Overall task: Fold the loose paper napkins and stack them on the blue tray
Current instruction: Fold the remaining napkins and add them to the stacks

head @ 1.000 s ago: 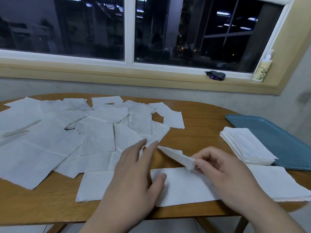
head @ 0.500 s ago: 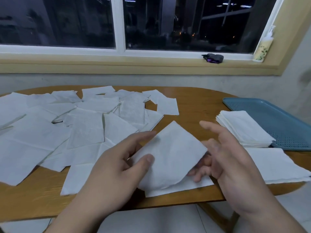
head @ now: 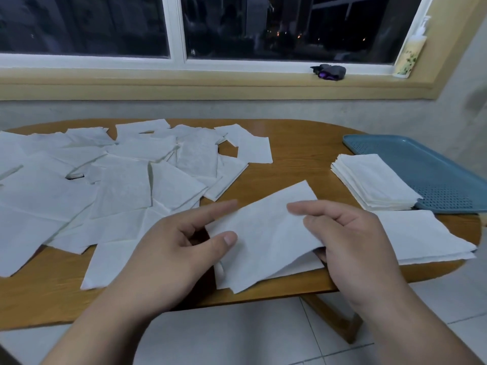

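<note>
Over the near edge of the table (head: 297, 159), the left hand (head: 179, 248) pinches the folded napkin (head: 266, 233) at its left side, thumb on top, forefinger behind it; the right hand (head: 353, 238) grips the right side, fingers tucked under, index laid over the top. Napkin is lifted and tilted, not flat on anything. Risks as I see them: paper is thin and limp, so if either pinch slips the layers shear and the fold goes skew, or the sheet drops past the edge to the floor (head: 237, 335). Another flat napkin (head: 421, 241) lies right below the right hand, near the table edge; a dragging wrist could sweep it off. The stack of folded napkins (head: 374, 183) seems to straddle the left rim of the blue tray (head: 442, 169), part over the wood, so a careless drop on top could tip or fan it. The loose napkins (head: 105, 185) at left overlap heavily; grabbing one may pull two.
</note>
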{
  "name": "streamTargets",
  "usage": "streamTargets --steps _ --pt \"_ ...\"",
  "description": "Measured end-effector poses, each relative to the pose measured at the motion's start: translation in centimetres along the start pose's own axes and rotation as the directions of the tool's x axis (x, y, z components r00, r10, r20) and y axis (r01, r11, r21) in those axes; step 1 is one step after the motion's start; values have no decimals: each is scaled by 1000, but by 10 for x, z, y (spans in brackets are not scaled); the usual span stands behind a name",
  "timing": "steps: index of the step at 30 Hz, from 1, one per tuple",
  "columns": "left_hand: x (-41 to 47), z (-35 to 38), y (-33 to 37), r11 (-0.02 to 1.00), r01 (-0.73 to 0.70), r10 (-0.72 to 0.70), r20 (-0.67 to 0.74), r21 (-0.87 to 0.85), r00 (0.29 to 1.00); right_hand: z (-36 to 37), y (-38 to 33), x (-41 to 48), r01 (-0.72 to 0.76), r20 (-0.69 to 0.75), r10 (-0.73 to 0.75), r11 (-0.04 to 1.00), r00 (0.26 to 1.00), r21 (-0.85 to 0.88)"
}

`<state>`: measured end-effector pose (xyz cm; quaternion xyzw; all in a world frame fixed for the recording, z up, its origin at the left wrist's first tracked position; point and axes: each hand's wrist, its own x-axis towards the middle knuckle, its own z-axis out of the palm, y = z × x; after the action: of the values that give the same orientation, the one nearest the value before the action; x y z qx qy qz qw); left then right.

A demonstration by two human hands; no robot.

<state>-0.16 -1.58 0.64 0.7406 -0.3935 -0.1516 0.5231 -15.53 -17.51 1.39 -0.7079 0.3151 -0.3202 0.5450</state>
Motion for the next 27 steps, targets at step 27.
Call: streamTargets --steps 27 --pt "7 15 -15 793 -110 105 44 599 993 -5 20 5 199 157 -125 695 980 -691"
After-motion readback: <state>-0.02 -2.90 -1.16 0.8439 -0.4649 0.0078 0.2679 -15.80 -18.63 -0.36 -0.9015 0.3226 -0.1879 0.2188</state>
